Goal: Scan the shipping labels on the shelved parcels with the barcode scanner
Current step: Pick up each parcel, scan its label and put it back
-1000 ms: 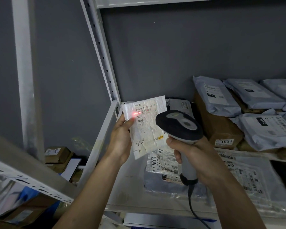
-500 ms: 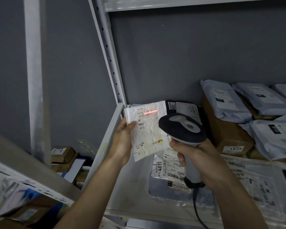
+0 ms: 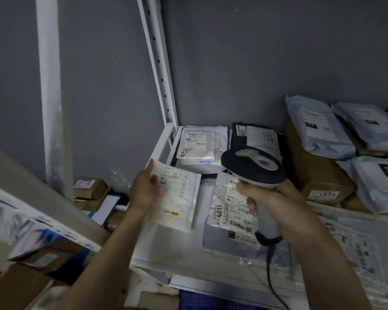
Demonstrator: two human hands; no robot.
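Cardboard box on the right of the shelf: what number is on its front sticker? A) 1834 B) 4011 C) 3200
A: the cardboard box carries a white sticker reading 1834; 4011 is printed on the flat clear bag lying by the scanner.

white parcel (image 3: pixel 177 198) — tilted, label up

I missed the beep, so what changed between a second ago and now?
The left hand has lowered the white parcel toward the shelf, and the red scan line on its label is gone. The right hand still grips the scanner; the other parcels stay put.
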